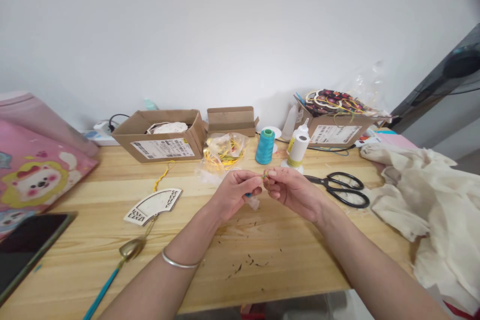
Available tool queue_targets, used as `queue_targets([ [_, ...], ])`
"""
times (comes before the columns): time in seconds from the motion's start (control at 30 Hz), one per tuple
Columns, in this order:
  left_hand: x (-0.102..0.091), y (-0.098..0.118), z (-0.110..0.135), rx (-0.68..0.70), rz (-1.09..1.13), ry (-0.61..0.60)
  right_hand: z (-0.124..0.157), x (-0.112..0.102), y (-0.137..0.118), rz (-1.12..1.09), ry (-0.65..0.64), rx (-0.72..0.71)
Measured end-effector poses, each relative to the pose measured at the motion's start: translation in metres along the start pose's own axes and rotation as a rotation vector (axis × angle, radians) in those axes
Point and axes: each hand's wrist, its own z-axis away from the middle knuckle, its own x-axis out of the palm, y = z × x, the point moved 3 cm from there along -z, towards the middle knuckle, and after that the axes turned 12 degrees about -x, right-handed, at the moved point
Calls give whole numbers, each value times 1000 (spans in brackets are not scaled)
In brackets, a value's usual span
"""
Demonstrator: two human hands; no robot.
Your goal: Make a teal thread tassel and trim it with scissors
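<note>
My left hand (236,192) and my right hand (290,190) meet above the middle of the wooden table (112,265). Both are closed in a pinch on one small yellow-green piece (265,176) held between the fingertips; it is too small to name. A bit of teal shows under my left fingers. A silver bangle (179,261) circles my left wrist. Just behind the hands lie a clear bag of yellow cord (225,152), a teal thread spool (264,146) and a white spool (299,150).
Black scissors (343,188) lie right of my hands, cream cloth (431,200) beyond them. A white fan-shaped cutout (153,205) with a tassel lies left. Cardboard boxes (161,135) line the wall. A dark tablet (26,247) and pink case (33,170) sit far left.
</note>
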Motion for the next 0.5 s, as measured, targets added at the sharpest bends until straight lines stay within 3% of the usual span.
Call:
queue_targets([
  [0.23, -3, 0, -1, 6, 48, -3, 0, -1, -6, 261, 52, -200],
  [0.5, -3, -1, -2, 20, 12, 36, -2, -4, -11, 729, 157, -411],
])
